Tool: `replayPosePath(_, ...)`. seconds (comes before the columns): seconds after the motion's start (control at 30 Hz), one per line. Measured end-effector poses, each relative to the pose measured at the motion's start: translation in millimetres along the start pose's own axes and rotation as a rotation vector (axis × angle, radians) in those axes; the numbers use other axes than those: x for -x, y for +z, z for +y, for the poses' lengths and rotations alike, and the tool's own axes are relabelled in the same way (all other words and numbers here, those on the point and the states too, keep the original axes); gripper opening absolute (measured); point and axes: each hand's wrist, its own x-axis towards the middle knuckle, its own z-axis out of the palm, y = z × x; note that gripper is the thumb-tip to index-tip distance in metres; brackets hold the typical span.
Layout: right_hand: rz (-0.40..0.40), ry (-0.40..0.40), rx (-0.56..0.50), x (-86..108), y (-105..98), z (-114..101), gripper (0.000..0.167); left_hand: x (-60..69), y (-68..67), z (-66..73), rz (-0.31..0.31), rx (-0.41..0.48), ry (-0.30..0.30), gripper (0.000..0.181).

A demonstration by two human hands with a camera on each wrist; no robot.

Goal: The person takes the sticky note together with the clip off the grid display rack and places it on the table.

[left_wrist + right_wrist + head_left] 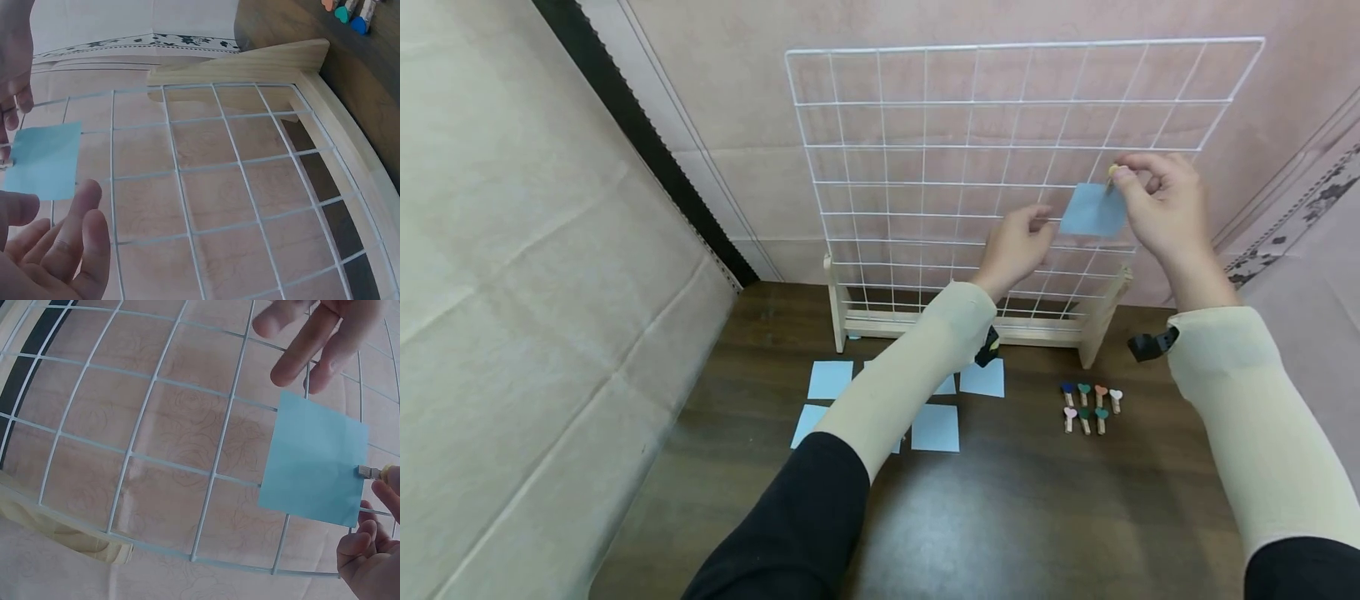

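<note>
A blue square of paper (1090, 210) is up against the white wire grid (922, 182), on its right side. My right hand (1168, 204) pinches a small clothespin with a yellow heart (1112, 171) at the paper's upper edge. In the right wrist view the pin's wooden jaws (369, 472) overlap that edge; whether they also grip a wire I cannot tell. Left of the paper is my left hand (1013, 247), its fingers loosely bent and holding nothing. The left wrist view shows its fingertips (91, 194) close to the paper's edge.
Several blue paper squares (936, 428) lie on the brown table (1030, 500), partly hidden by my left arm. To the right, several heart-topped clothespins (1084, 421) lie in two rows. Wooden feet (1103, 321) hold the grid upright before a pinkish cloth backdrop (737, 83).
</note>
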Motion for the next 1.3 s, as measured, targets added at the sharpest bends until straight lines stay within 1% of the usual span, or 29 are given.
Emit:
replayPosePath(0.1,-0.001,-0.002,-0.004,-0.7,0,-1,0.035,-1.6,3.1,2.2,0.029,-0.016,-0.009,0.038)
replayPosePath(0.23,-0.007,0.009,0.001,-0.4,1,-1,0.035,-2.7,6.8,3.3,0.051,-0.027,-0.012,0.036)
replayPosePath(0.4,0.005,0.001,0.003,-1.3,1,-1,0.034,-4.7,10.8,4.3,0.063,-0.004,0.001,0.032)
replayPosePath(0.53,0.005,-0.003,-0.001,-1.1,1,-1,0.033,-6.6,14.1,6.4,0.076,-0.01,-0.004,0.029)
replayPosePath(0.73,0.001,-0.015,-0.007,0.8,1,-1,0.032,-7.2,17.4,10.4,0.096,-0.027,-0.027,0.024)
replayPosePath(0.93,0.025,-0.047,-0.04,2.1,5,0,0.028,-6.9,19.1,13.8,0.123,-0.036,-0.048,0.018)
replayPosePath(1.1,0.059,-0.066,-0.063,3.8,7,2,0.023,-6.6,19.4,15.6,0.12,-0.047,-0.059,0.017)
replayPosePath(1.17,0.065,-0.049,-0.085,4.0,7,2,0.02,-6.0,19.1,15.0,0.118,-0.047,-0.054,0.017)
replayPosePath(1.3,0.065,0.012,-0.143,4.3,5,2,0.016,-3.7,17.9,11.7,0.116,-0.037,-0.042,0.019)
